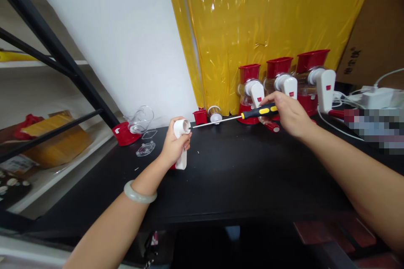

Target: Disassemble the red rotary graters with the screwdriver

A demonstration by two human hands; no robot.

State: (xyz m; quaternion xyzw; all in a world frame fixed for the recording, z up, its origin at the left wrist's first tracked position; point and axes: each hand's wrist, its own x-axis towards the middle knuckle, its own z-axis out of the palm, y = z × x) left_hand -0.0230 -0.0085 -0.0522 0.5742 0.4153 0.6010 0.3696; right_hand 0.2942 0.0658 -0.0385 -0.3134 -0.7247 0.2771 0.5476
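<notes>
White crank (182, 160) in left hand (172, 143), screwdriver (252, 113) in right hand (289, 114).

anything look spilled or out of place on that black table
Two things, slightly: a small white scrap lies loose to the right of the left hand, and a second scrap farther left. They stand out as litter against the black table; too small to identify.
</notes>
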